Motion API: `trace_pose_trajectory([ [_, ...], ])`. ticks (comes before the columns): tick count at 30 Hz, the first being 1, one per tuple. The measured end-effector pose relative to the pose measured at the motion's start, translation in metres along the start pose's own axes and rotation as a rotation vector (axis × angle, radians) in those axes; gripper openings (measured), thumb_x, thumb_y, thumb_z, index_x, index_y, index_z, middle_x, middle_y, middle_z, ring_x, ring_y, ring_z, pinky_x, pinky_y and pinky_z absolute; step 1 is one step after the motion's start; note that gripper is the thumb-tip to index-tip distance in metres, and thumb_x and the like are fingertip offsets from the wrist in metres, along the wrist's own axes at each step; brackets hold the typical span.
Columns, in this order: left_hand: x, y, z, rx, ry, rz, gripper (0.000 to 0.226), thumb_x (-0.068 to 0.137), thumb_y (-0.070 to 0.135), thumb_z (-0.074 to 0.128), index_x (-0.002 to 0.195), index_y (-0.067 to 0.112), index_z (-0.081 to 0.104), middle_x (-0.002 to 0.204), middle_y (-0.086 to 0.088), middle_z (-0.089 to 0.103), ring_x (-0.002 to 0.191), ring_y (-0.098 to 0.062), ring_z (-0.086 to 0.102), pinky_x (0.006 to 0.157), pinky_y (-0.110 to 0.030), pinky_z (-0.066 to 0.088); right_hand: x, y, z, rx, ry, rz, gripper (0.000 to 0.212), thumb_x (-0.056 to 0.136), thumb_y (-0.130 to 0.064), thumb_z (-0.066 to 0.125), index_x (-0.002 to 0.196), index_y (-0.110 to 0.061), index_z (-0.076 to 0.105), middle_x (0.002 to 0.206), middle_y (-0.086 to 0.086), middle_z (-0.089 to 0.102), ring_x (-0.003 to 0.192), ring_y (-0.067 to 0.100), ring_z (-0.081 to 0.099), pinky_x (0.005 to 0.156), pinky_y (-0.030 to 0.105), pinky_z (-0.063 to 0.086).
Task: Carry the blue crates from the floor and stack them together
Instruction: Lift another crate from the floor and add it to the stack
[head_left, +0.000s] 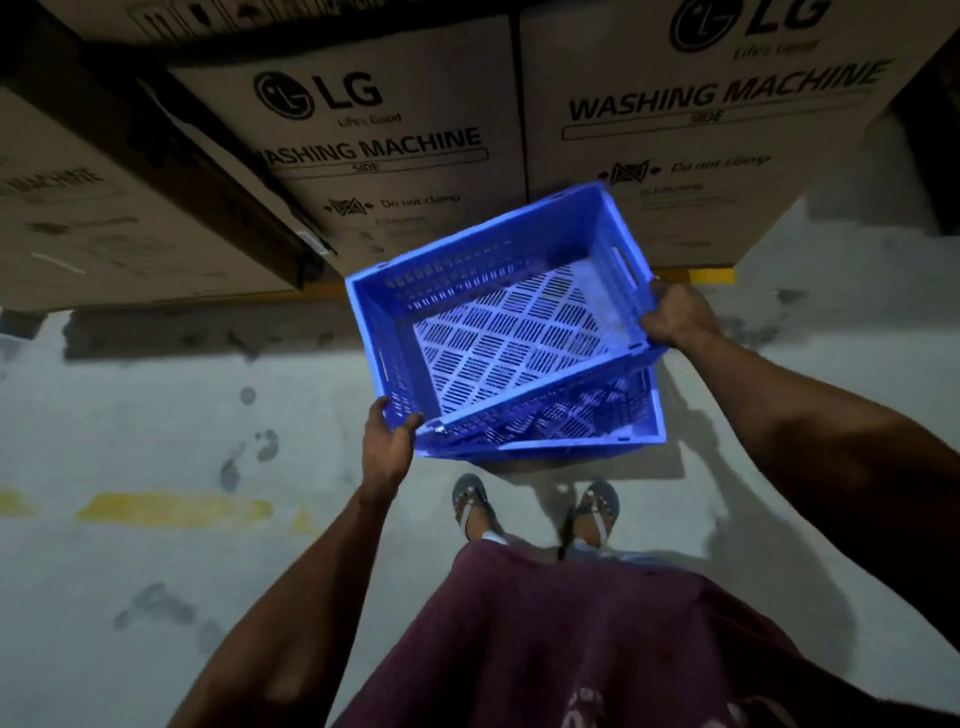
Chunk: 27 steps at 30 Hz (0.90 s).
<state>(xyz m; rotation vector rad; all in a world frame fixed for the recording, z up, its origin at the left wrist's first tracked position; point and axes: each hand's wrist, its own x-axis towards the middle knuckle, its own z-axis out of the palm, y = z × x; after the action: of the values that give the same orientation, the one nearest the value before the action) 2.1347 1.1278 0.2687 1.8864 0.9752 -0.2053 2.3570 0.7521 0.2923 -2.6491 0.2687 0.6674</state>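
Blue crate (498, 322), empty, held tilted above 2nd blue crate (597, 436) on floor (156, 395). Left hand (387, 444) curled round near-left corner; right hand (675, 317) grips right rim. Step in hand: stacking. Next: square corners, lower level onto lower crate. Cardboard boxes (395, 156) stand far behind.

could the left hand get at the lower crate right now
Probably not while it grips the upper crate at its near corner. The left hand is beside the lower crate, whose near wall lies uncovered, so letting go would free it.
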Motion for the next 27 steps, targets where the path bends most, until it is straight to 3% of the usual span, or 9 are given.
trace_pose_trajectory([
  [3,-0.017,-0.002,0.011,-0.098,-0.070,-0.130,0.087,0.071,0.058,0.075,0.148,0.035,0.043,0.134,-0.004,0.066,0.121,-0.033,0.065,0.107,-0.055,0.049,0.016,0.001,-0.013,-0.098,-0.002,-0.035,0.061,0.074,-0.035,0.061,0.133,-0.018,0.057,0.132,0.026,0.056,0.115,0.046,0.059,0.095,0.048,0.053],
  [6,-0.053,0.000,0.028,-0.109,-0.147,-0.130,0.083,0.086,0.041,0.075,0.157,0.027,0.035,0.144,0.000,0.059,0.126,-0.024,0.060,0.110,-0.047,0.047,0.018,0.001,-0.025,-0.193,-0.037,-0.055,0.064,0.089,-0.029,0.065,0.148,-0.016,0.044,0.144,0.026,0.047,0.128,0.044,0.050,0.104,0.044,0.046],
  [9,-0.053,0.015,0.030,-0.171,-0.132,-0.080,0.063,0.095,0.022,0.069,0.152,0.025,0.040,0.133,0.004,0.059,0.119,-0.017,0.059,0.103,-0.034,0.044,0.008,0.011,-0.028,-0.176,-0.019,-0.067,0.052,0.087,-0.021,0.067,0.136,-0.008,0.053,0.132,0.029,0.055,0.120,0.043,0.056,0.095,0.044,0.049],
  [13,0.004,0.035,0.009,-0.169,-0.137,-0.075,0.082,0.075,0.045,0.077,0.149,0.029,0.044,0.140,-0.002,0.063,0.122,-0.024,0.065,0.109,-0.049,0.050,-0.029,0.048,-0.004,-0.122,0.007,0.041,0.046,0.079,-0.024,0.063,0.123,-0.015,0.053,0.118,0.024,0.059,0.104,0.044,0.064,0.083,0.046,0.055],
  [18,0.085,0.081,0.004,-0.008,-0.209,0.086,0.039,0.073,0.034,0.078,0.110,0.026,0.068,0.105,0.003,0.078,0.096,-0.024,0.075,0.095,-0.053,0.059,-0.097,0.080,0.052,0.001,0.003,0.167,0.069,0.087,-0.029,0.061,0.147,-0.011,0.032,0.127,0.025,0.048,0.113,0.047,0.059,0.088,0.048,0.052],
  [20,0.094,0.110,0.011,0.016,-0.240,0.154,0.029,0.077,0.024,0.080,0.103,0.024,0.069,0.106,-0.003,0.077,0.096,-0.028,0.074,0.094,-0.051,0.059,-0.121,0.084,0.073,0.023,-0.002,0.164,0.074,0.090,-0.028,0.061,0.151,-0.003,0.028,0.130,0.029,0.047,0.113,0.048,0.058,0.090,0.046,0.051],
  [22,0.100,0.129,0.020,0.049,-0.238,0.186,0.023,0.084,0.011,0.079,0.104,0.016,0.069,0.102,-0.011,0.074,0.087,-0.030,0.071,0.082,-0.044,0.062,-0.134,0.083,0.085,0.013,0.000,0.173,0.080,0.092,-0.029,0.060,0.154,0.001,0.021,0.134,0.030,0.046,0.113,0.047,0.058,0.090,0.044,0.050],
  [24,0.107,0.135,0.029,0.120,-0.208,0.181,0.031,0.085,0.012,0.080,0.113,0.007,0.068,0.098,-0.014,0.070,0.078,-0.028,0.067,0.069,-0.039,0.059,-0.132,0.076,0.085,-0.013,0.023,0.215,0.080,0.092,-0.027,0.058,0.155,0.001,0.019,0.137,0.027,0.045,0.114,0.046,0.059,0.090,0.043,0.050],
  [27,0.136,0.107,0.045,0.255,-0.185,0.085,0.071,0.058,0.050,0.090,0.114,0.015,0.064,0.106,-0.009,0.073,0.092,-0.031,0.071,0.085,-0.045,0.061,-0.105,0.069,0.068,-0.116,0.074,0.233,0.085,0.089,-0.025,0.063,0.155,0.001,0.017,0.144,0.027,0.039,0.115,0.046,0.060,0.091,0.047,0.051],
])
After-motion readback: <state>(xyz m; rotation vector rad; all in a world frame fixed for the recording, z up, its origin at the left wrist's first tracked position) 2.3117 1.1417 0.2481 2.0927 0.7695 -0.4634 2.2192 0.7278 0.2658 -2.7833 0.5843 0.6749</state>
